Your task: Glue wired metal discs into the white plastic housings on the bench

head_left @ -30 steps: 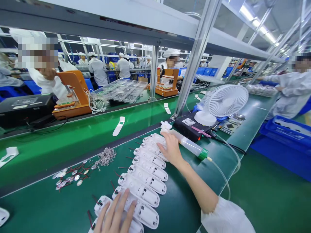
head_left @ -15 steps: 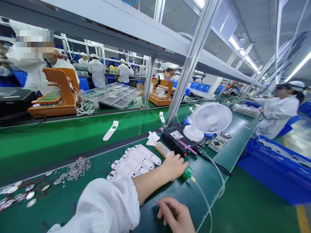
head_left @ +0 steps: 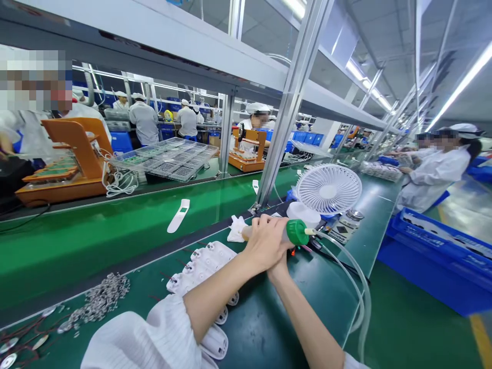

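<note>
My left hand (head_left: 264, 240) is wrapped round a clear dispensing syringe with a green cap (head_left: 296, 231), held up off the bench. A clear tube (head_left: 351, 271) runs from the cap down to the right. My right hand (head_left: 279, 267) sits just under the left one, and its fingers are hidden behind it. A row of white plastic housings (head_left: 207, 264) lies on the green mat below my left forearm.
A white desk fan (head_left: 328, 188) and a crumpled white cloth (head_left: 235, 229) sit beyond my hands. Small metal parts (head_left: 100, 300) lie at left. One white part (head_left: 179, 215) rides the green conveyor (head_left: 115, 230). Blue crates (head_left: 434, 246) stand at right, near a person in white (head_left: 434, 171).
My left hand crossed to the syringe and lifted it off the bench. My right hand came off the bench and rose beneath it. The view swung right.
</note>
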A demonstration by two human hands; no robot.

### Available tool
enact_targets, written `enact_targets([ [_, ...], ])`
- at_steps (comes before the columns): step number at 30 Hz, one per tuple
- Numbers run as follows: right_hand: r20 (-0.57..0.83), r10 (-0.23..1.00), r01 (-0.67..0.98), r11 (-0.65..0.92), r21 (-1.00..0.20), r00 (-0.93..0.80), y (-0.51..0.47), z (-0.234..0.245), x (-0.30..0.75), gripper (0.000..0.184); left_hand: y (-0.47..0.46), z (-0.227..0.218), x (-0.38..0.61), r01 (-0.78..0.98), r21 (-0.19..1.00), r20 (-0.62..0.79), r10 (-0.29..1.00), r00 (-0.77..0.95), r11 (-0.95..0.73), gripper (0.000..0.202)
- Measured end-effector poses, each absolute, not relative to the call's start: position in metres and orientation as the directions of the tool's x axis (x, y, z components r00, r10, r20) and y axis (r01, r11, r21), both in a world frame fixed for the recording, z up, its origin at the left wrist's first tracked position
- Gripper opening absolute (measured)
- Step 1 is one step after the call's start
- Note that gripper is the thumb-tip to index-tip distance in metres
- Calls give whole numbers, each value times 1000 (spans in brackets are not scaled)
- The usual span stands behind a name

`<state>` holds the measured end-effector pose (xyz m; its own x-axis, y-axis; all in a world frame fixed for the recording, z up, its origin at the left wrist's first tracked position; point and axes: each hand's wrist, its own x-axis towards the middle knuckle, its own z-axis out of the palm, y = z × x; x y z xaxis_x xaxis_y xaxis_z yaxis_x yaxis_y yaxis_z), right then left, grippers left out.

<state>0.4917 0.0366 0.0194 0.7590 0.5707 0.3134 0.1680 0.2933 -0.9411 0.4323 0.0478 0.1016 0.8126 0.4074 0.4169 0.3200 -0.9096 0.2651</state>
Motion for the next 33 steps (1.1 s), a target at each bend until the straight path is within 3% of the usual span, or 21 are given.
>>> enact_targets([
  [4, 253, 641, 142, 220, -965, 725, 41, 23, 496, 21, 78, 98, 410, 403, 348, 373, 519, 769, -846, 52],
  [7, 208, 665, 128, 167, -978, 717, 31, 20, 498, 26, 114, 82, 385, 566, 387, 297, 680, 671, -728, 22],
  [9, 203, 654, 133, 156, -979, 729, 28, 20, 498, 37, 134, 67, 373, 637, 379, 242, 736, 633, -672, 15],
  [16, 239, 620, 180, 158, -971, 747, 30, 27, 494, 56, 152, 36, 387, 629, 353, 161, 707, 689, -693, 16],
  [22, 240, 622, 184, 154, -971, 745, 29, 32, 493, 42, 155, 31, 395, 619, 307, 117, 675, 729, -723, 13],
  [26, 282, 517, 237, 154, -959, 808, 17, 46, 495, 30, 152, 30, 396, 631, 286, 117, 680, 724, -721, 13],
  [30, 382, 303, 337, 191, -922, 873, 4, 64, 505, 30, 145, 37, 396, 628, 304, 152, 687, 710, -717, 5],
  [33, 440, 210, 388, 246, -888, 873, 1, 76, 513, 31, 141, 47, 386, 604, 338, 185, 681, 709, -721, 11],
])
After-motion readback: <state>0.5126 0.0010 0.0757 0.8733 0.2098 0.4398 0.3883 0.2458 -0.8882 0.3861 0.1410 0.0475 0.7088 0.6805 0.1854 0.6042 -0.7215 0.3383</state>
